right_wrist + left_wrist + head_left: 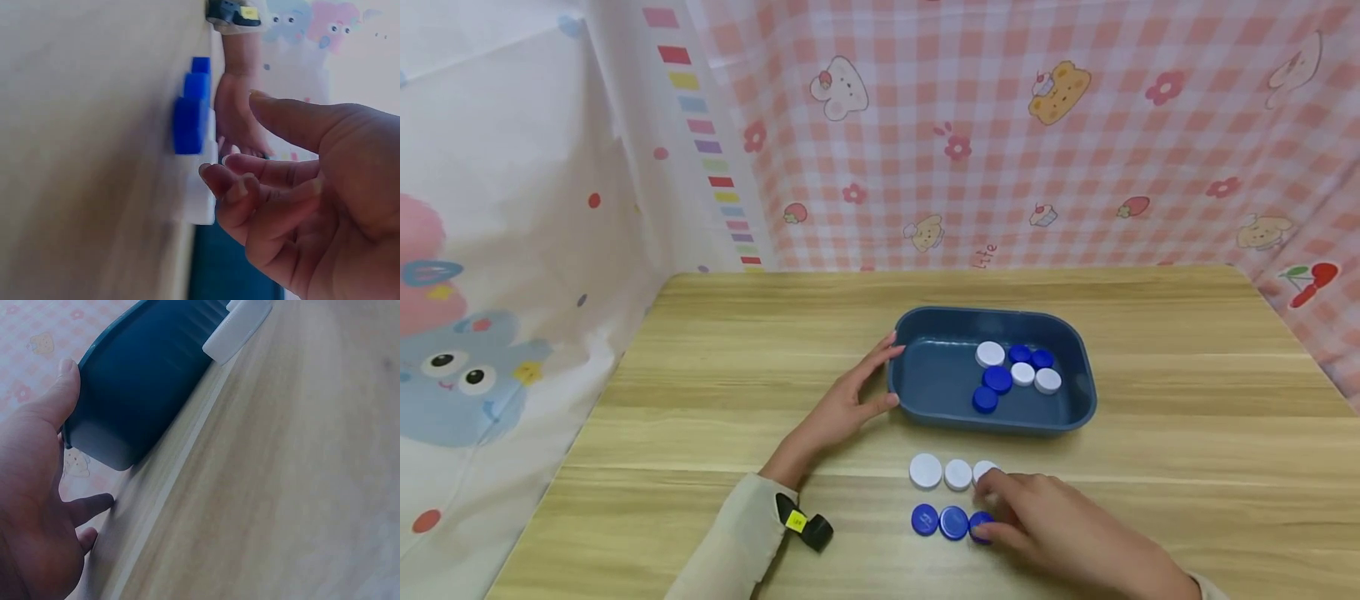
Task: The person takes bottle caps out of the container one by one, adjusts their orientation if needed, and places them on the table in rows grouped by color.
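Observation:
My left hand (842, 404) touches the left end of a dark blue rectangular tray (992, 427), thumb and fingers spread. In the left wrist view the thumb (62, 394) lies against the tray's outer wall. Blue and white bottle caps lie inside the tray, among them a large white cap (990, 354) and a blue cap (997, 380). My right hand (1060, 521) hovers at the right end of two cap rows, partly covering a white cap (983, 472) and a blue cap (979, 526). Between its thumb and loosely bent fingers nothing is held in the right wrist view.
The rows stand in front of the tray: white caps (926, 472) nearer it, blue caps (925, 520) closer to me. A black strap with a yellow label (797, 522) circles the left sleeve. Patterned cloth (955, 100) hangs behind the wooden table (737, 350).

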Tool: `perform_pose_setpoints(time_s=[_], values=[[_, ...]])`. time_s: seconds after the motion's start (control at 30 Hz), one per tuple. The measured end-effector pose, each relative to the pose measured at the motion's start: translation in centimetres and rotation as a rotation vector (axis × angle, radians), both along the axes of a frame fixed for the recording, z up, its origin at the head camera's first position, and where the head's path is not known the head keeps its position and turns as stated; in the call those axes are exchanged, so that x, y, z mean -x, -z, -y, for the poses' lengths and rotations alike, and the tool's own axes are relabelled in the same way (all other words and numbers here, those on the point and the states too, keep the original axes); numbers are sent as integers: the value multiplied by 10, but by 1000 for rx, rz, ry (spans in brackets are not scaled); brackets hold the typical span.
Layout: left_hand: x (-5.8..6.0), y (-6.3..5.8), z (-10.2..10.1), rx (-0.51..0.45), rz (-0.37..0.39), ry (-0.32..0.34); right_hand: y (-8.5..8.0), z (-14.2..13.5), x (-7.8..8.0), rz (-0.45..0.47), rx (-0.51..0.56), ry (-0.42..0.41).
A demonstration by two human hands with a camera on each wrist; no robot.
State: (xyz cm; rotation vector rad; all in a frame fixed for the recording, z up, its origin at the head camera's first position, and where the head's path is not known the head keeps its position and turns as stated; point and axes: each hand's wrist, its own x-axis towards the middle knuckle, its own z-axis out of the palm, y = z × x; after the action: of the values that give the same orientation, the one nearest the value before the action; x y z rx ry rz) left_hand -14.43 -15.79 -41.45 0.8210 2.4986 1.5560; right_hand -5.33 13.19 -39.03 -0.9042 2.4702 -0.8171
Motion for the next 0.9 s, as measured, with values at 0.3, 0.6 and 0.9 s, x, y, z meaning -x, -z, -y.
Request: perform_pose_setpoints(time_s=[0.3, 0.6, 0.9], values=[[1, 1, -1, -8, -2, -2, -28, -13, 16, -208, 34, 80], [0, 1, 1, 0, -7, -14, -48, -16, 60, -274, 65, 131], [-1, 0, -1, -6, 5, 2, -28, -5, 100, -258, -61, 113]])
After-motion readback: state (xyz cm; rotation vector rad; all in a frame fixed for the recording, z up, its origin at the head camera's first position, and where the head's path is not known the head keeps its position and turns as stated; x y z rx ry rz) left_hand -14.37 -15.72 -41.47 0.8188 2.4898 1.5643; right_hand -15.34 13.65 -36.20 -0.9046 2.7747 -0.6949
